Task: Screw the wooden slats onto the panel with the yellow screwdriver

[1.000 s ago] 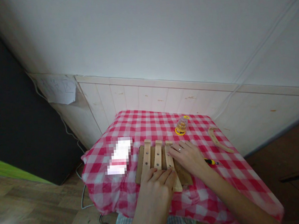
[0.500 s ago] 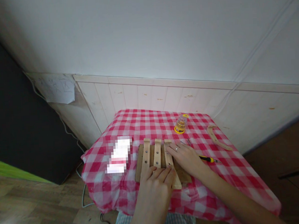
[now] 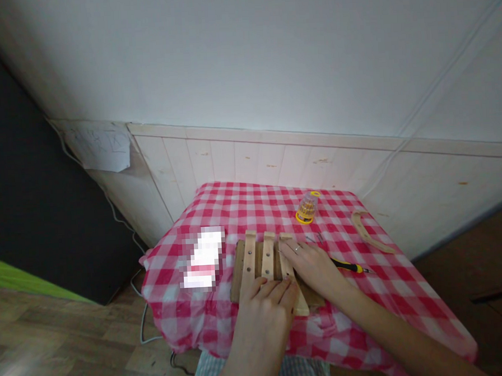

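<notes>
A wooden slatted assembly (image 3: 255,261), three pale slats screwed across darker boards, lies on the red and white checked tablecloth (image 3: 235,211). My left hand (image 3: 265,308) lies flat on the near ends of the slats, fingers stretched out. My right hand (image 3: 311,263) rests flat on the right side of the assembly, its fingertips touching the rightmost slat. A ring shows on one finger. Neither hand grips anything.
A yellow-handled screwdriver (image 3: 348,267) lies just right of my right hand. Small screws (image 3: 315,238) lie beyond it. A yellow-based clear bit holder (image 3: 307,208) stands further back. A curved wooden piece (image 3: 369,233) lies at the far right. A blurred white object (image 3: 203,258) lies left.
My right hand slid a little to the left over the assembly, uncovering more of the screwdriver and the screws. My left hand stayed put. The view shifted slightly.
</notes>
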`<state>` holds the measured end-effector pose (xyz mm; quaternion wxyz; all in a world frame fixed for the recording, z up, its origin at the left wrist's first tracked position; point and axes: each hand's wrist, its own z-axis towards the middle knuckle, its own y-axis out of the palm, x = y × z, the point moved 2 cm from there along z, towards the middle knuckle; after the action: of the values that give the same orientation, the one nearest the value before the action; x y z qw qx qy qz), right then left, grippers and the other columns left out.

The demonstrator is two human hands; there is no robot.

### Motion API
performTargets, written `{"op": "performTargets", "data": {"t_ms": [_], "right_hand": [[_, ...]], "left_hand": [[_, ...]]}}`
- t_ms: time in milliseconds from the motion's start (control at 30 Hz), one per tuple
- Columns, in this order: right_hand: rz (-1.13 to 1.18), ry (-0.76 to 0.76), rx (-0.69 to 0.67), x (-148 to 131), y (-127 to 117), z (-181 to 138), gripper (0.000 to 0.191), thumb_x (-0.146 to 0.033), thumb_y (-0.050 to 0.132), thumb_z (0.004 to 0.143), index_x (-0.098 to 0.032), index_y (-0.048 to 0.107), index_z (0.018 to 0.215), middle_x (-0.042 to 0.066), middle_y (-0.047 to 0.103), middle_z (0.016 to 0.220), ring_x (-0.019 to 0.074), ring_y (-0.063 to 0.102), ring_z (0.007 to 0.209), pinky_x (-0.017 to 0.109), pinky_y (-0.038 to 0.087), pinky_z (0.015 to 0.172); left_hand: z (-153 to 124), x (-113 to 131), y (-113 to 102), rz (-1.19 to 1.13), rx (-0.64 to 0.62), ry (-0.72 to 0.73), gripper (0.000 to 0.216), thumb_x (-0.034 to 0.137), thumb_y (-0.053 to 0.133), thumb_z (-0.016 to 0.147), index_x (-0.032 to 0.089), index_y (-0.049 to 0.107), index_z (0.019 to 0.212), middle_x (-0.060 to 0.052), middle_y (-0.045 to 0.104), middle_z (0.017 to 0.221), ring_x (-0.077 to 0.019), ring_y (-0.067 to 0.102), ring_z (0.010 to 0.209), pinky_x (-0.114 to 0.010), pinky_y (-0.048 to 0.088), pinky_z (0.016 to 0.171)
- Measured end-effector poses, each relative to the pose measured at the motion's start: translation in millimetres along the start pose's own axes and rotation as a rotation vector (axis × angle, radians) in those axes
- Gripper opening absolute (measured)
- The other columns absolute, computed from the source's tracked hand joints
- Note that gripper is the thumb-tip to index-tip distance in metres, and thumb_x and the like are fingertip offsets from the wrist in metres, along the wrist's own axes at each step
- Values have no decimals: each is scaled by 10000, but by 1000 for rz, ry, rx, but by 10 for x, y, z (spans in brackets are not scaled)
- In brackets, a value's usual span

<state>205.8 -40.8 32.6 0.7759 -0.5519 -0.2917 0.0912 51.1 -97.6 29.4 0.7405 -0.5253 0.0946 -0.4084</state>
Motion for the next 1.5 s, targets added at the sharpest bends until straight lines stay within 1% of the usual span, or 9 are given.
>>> {"op": "performTargets", "data": {"t_ms": [167, 333, 533, 633, 833, 967, 1167, 1333, 1500], "right_hand": [[-39, 20, 39, 14, -1, -19, 261, -20, 518, 914, -165, 628, 1101, 61, 753, 964, 211, 722, 803, 328, 502, 659], [-50, 53, 28, 13, -14, -34, 269, -46, 542, 916, -173, 633, 1135, 57, 771, 962, 222, 719, 791, 341, 488, 662], [-12, 61, 22, -11, -1, -11, 229, -30, 537, 913, -178, 633, 1058, 60, 769, 904, 191, 717, 783, 294, 488, 667], [7, 37, -9, -26, 27, 3, 226, -17, 513, 915, -185, 624, 1018, 63, 759, 878, 187, 718, 767, 284, 501, 665], [81, 96, -96, 24, 26, 2, 249, -16, 475, 917, -178, 605, 1055, 57, 742, 808, 207, 722, 716, 288, 491, 576], [114, 71, -123, 40, -2, 12, 255, -11, 460, 918, -170, 603, 1056, 63, 742, 819, 214, 726, 744, 293, 500, 605], [164, 80, -165, 40, 11, 33, 265, -13, 441, 920, -178, 583, 1072, 58, 735, 855, 195, 718, 743, 271, 481, 592], [167, 83, -197, 44, 15, 52, 268, -24, 442, 922, -176, 584, 1092, 79, 743, 915, 209, 731, 765, 282, 494, 592], [138, 77, -219, 90, -39, 69, 260, -75, 426, 968, -167, 573, 1162, 82, 756, 882, 235, 748, 779, 307, 524, 610]], "left_hand": [[4, 6, 8, 8, -6, 6, 273, 74, 614, 929, 157, 706, 1172, -43, 760, 1166, -211, 723, 986, -354, 552, 917], [3, 8, 14, 9, -18, -6, 276, 56, 591, 930, 159, 707, 1158, -42, 766, 1146, -204, 724, 976, -343, 547, 913], [16, 22, 9, 12, -49, -14, 286, 53, 587, 932, 151, 701, 1175, -52, 763, 1152, -199, 721, 990, -343, 546, 922], [21, 27, -7, 9, -79, -26, 298, 47, 583, 931, 157, 701, 1182, -55, 756, 1171, -203, 714, 1022, -348, 545, 936], [24, 34, -51, -15, -101, -32, 303, 52, 591, 932, 141, 694, 1203, -54, 751, 1186, -217, 713, 1024, -365, 550, 938], [31, 42, -50, -25, -118, -45, 293, 50, 590, 936, 143, 698, 1192, -51, 752, 1185, -213, 711, 1032, -354, 547, 933], [34, 39, -25, -6, -121, -41, 311, 56, 564, 950, 155, 682, 1221, -53, 743, 1206, -204, 708, 1033, -353, 537, 947], [47, 39, -42, -8, -130, -48, 299, 59, 584, 940, 150, 687, 1205, -61, 746, 1196, -207, 713, 1022, -360, 545, 937], [62, 44, -65, -18, -154, -54, 297, 54, 575, 941, 141, 682, 1205, -63, 745, 1198, -206, 711, 1024, -361, 542, 942]]}}
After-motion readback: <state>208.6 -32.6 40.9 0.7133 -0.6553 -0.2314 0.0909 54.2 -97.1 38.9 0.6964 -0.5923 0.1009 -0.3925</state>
